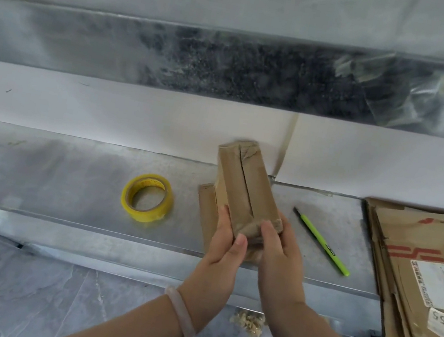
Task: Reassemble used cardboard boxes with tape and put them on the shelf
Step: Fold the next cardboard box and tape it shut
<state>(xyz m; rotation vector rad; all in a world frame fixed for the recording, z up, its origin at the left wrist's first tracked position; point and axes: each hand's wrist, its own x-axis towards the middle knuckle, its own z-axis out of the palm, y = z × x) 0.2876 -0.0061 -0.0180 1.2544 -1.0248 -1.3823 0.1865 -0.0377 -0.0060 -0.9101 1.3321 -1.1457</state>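
Both my left hand (225, 238) and right hand (275, 245) grip the small cardboard box (247, 187) above the metal shelf (67, 172), yellow tape roll (147, 197) left.

Soft even daylight, faint shadows; upper background smeared, wide-angle bending at edges.

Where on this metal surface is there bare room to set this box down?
The metal surface is barest left of the yellow tape roll. A narrower strip runs between green tool and flattened cardboard stack. Crowded: around the small box that left hand and right hand grip.
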